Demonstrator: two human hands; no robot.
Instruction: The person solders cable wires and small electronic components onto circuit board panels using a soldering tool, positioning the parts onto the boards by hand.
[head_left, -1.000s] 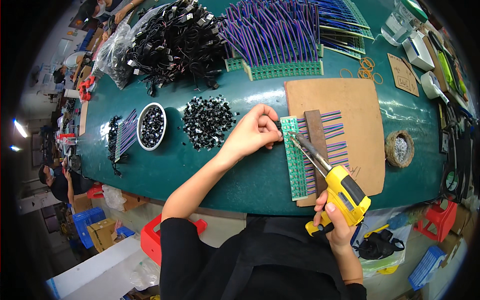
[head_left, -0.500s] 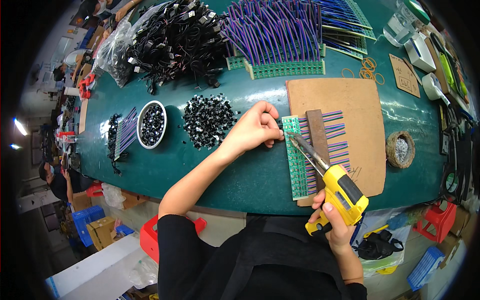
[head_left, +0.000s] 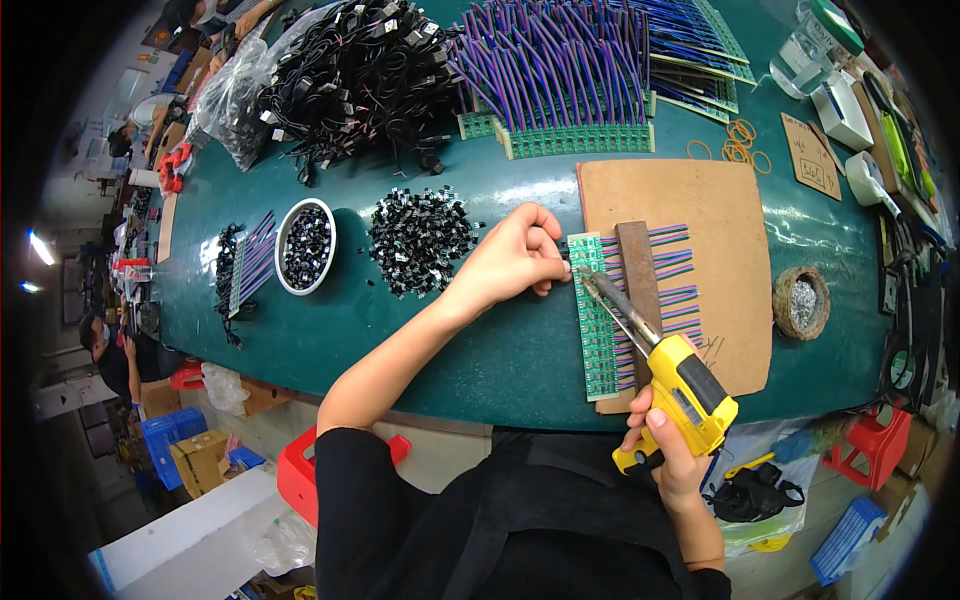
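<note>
My right hand [head_left: 668, 440] grips a yellow soldering gun [head_left: 690, 393] with a black panel. Its metal tip and thin feed tube reach the upper part of a green circuit board strip [head_left: 598, 350]. At the board's upper left edge, the thumb and fingers of my left hand [head_left: 520, 255] are pinched together; what they hold is too small and covered to name. Blue and purple wires run right from the board, under a brown bar [head_left: 637, 290] lying across them. Board and bar rest on a cardboard sheet [head_left: 725, 240].
Left of my left hand lie a heap of small black connectors [head_left: 420, 240] and a white bowl [head_left: 329, 262] of similar parts. Black cables [head_left: 350, 85] and wired boards [head_left: 580, 140] are piled at the back. A round holder with silvery filling [head_left: 803, 302] sits right of the cardboard.
Both hands keep nearly the same position, with the soldering gun's tip still at the upper board. The whole view has shifted very slightly.
</note>
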